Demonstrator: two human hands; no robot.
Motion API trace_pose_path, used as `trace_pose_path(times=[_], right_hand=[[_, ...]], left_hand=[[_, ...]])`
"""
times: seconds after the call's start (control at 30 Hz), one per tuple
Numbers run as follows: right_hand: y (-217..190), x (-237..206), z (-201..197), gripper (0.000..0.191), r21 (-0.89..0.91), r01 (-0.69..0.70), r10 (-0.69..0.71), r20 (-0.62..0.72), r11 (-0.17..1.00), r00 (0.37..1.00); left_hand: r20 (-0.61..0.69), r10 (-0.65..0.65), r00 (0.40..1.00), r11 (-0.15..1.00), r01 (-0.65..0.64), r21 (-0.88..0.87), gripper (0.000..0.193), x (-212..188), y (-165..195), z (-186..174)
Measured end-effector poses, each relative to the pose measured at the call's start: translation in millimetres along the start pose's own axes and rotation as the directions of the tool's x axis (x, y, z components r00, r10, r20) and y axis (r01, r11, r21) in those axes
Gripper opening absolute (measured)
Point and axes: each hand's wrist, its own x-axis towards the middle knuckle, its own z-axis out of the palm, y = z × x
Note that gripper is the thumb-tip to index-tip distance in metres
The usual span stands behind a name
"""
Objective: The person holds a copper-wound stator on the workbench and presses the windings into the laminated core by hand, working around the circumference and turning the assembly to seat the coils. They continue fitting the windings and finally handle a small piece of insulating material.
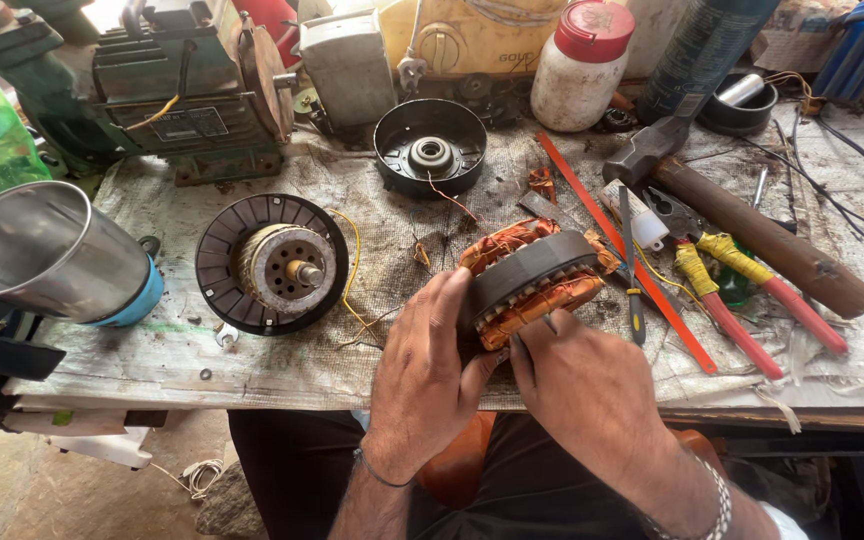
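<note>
Bench edge: the stator (530,283) sits near the front edge of the cloth-covered workbench (392,230), held just above it.
Open room: bare cloth lies between the stator and the finned rotor disc (272,263); tools crowd the right side.
Count: one stator, one rotor disc, one black end cover (430,146), one hammer (732,215), two pliers (727,290), one steel jar (47,255).
Left hand (422,380): palm down, fingers curled, grasping the stator's near-left rim.
Right hand (587,390): knuckles up, fingertips pinched at the copper windings (542,300) on the underside; a thin probe shows there, grip unclear.
</note>
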Motion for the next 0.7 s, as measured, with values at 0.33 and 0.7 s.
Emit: trace_pose_path(times=[0.33,0.7], right_hand=[[24.2,8.3,23.6,0.025,0.458,0.350,-0.279,-0.217,0.817,0.935],[16.3,11.6,-1.1,0.025,0.939,-0.104,-0.021,0.118,0.328,0.993]], left_hand=[[-0.043,-0.041,0.998,0.985,0.033,-0.170,0.092,-7.4,-9.7,6.2],[-0.070,-0.021,0.997,0.982,0.008,-0.189,0.090,-7.5,-10.5,6.8]])
